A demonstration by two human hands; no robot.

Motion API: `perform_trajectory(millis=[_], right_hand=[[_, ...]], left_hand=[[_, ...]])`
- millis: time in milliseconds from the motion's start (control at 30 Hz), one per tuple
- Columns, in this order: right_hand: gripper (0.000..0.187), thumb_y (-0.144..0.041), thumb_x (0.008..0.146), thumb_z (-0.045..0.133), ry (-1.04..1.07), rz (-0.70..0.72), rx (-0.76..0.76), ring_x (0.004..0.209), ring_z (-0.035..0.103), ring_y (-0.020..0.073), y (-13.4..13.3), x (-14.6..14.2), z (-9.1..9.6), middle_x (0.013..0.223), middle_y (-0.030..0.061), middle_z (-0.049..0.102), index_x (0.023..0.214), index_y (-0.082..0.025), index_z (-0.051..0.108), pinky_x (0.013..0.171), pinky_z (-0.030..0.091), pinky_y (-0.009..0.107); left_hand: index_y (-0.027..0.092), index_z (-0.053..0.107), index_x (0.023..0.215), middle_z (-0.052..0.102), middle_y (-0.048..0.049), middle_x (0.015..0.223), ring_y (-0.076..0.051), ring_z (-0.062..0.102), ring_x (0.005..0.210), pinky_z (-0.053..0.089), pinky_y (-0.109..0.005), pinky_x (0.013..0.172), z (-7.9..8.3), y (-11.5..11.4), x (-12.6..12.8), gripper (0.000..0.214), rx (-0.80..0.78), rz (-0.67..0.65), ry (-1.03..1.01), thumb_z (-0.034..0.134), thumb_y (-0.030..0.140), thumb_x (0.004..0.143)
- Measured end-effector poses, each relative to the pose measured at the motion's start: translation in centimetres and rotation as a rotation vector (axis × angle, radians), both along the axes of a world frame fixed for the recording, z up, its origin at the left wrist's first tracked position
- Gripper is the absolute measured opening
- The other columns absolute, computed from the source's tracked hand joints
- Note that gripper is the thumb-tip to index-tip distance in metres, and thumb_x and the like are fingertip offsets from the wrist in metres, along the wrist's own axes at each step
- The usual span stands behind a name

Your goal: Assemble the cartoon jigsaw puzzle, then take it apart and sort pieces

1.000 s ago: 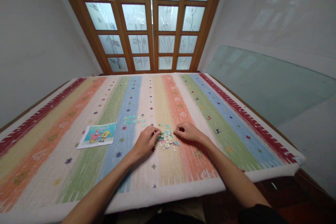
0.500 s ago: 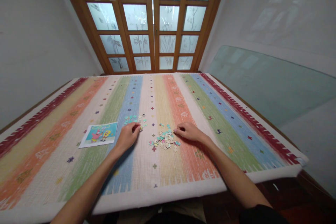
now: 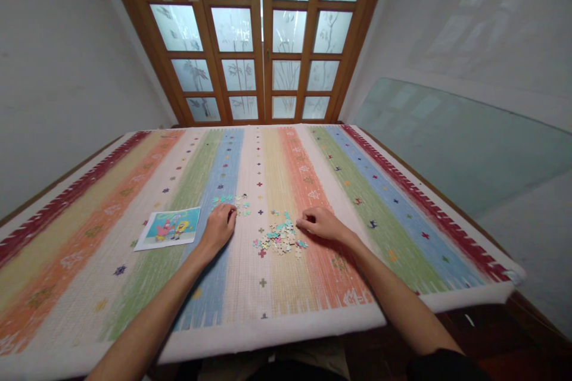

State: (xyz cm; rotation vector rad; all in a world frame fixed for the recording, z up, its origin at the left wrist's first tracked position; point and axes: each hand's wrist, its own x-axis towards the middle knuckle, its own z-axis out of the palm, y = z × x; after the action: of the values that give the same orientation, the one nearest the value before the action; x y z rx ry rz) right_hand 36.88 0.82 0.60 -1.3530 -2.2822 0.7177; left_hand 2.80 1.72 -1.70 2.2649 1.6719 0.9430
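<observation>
My left hand [image 3: 218,227] is closed, its fingers curled together beside a small group of jigsaw pieces [image 3: 243,212], some turquoise. Whatever it grips, if anything, is hidden by the fingers. My right hand [image 3: 323,224] rests at the right edge of a loose pile of jigsaw pieces [image 3: 280,237], thumb and fingertips pinched together. Nothing can be made out between them. The pile mixes turquoise, pink and yellow pieces with plain pale ones, several overlapping. Left of my left hand lies a printed cartoon picture [image 3: 172,228], flat on the cloth.
A striped cloth [image 3: 263,297] covers the wide table, its near edge close to my body. Beyond the far edge stand wooden doors with frosted panes [image 3: 263,59]. A pale glass sheet [image 3: 465,143] leans on the right wall.
My left hand has drawn back slightly to the left. One piece near its fingertips no longer shows on the cloth. My right hand has hardly moved.
</observation>
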Motion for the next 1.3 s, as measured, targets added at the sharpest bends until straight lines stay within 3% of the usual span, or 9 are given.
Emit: perform_trajectory(millis=[100, 200, 433, 633, 933, 1133, 1300], right_hand=[[0.026, -0.029, 0.086, 0.062, 0.095, 0.016, -0.056, 0.056, 0.044, 0.0116, -0.2, 0.0, 0.4, 0.057, -0.003, 0.05, 0.063, -0.018, 0.057, 0.058, 0.032, 0.026], [0.015, -0.03, 0.082, 0.068, 0.175, 0.118, -0.117, 0.055, 0.044, 0.011, -0.6, -0.1, 0.7, 0.058, -0.0047, 0.051, 0.078, -0.016, 0.068, 0.058, 0.034, 0.025], [0.028, -0.028, 0.076, 0.076, 0.163, 0.24, -0.17, 0.056, 0.048, 0.0108, -1.3, -0.9, 0.7, 0.06, -0.0055, 0.054, 0.101, -0.016, 0.078, 0.059, 0.037, 0.024], [0.021, -0.027, 0.077, 0.074, 0.137, 0.215, -0.134, 0.056, 0.051, 0.0118, -1.5, -1.2, 0.5, 0.06, -0.0036, 0.058, 0.094, -0.015, 0.079, 0.059, 0.04, 0.024], [0.023, -0.032, 0.089, 0.062, 0.253, 0.14, -0.068, 0.067, 0.059, 0.0151, -1.4, -1.5, 1.0, 0.073, 0.0048, 0.069, 0.08, -0.015, 0.075, 0.066, 0.045, 0.027], [0.036, -0.051, 0.087, 0.066, 0.444, 0.14, -0.233, 0.057, 0.056, 0.0127, -1.8, -1.8, 1.1, 0.07, 0.003, 0.065, 0.079, -0.016, 0.073, 0.053, 0.043, 0.024], [0.039, -0.053, 0.086, 0.068, 0.46, 0.139, -0.255, 0.054, 0.054, 0.0116, -1.8, -2.0, 0.9, 0.069, 0.0028, 0.066, 0.08, -0.015, 0.073, 0.052, 0.043, 0.024]], left_hand=[[0.02, 0.061, 0.088, 0.065, -0.0082, 0.083, -0.028, 0.064, 0.088, 0.053, -0.044, 0.088, 0.0, -0.1, 0.0, 0.012, 0.015, -0.005, 0.01, 0.05, 0.025, 0.09], [0.02, 0.061, 0.09, 0.065, -0.008, 0.083, -0.027, 0.063, 0.087, 0.052, -0.044, 0.088, 0.3, -0.2, 0.0, 0.013, 0.032, -0.01, 0.014, 0.049, 0.025, 0.091], [0.019, 0.064, 0.099, 0.065, -0.0063, 0.087, -0.025, 0.062, 0.087, 0.052, -0.042, 0.087, 1.3, -1.7, 1.9, 0.016, 0.053, -0.096, 0.026, 0.049, 0.026, 0.095], [0.018, 0.063, 0.104, 0.064, -0.0078, 0.094, -0.024, 0.06, 0.094, 0.052, -0.041, 0.089, 2.3, -3.4, 5.0, 0.017, 0.107, -0.313, 0.038, 0.047, 0.021, 0.099], [0.019, 0.063, 0.111, 0.063, -0.0079, 0.095, -0.023, 0.06, 0.092, 0.052, -0.039, 0.086, 2.9, -5.0, 8.5, 0.019, 0.093, -0.483, 0.064, 0.047, 0.026, 0.102], [0.019, 0.063, 0.099, 0.063, -0.0071, 0.09, -0.022, 0.06, 0.085, 0.051, -0.036, 0.079, 2.3, -5.6, 9.8, 0.018, 0.069, -0.465, 0.004, 0.048, 0.028, 0.103], [0.019, 0.06, 0.085, 0.064, -0.0034, 0.079, -0.018, 0.058, 0.072, 0.048, -0.032, 0.069, 2.3, -5.3, 9.7, 0.017, -0.095, -0.399, -0.14, 0.054, 0.026, 0.099]])
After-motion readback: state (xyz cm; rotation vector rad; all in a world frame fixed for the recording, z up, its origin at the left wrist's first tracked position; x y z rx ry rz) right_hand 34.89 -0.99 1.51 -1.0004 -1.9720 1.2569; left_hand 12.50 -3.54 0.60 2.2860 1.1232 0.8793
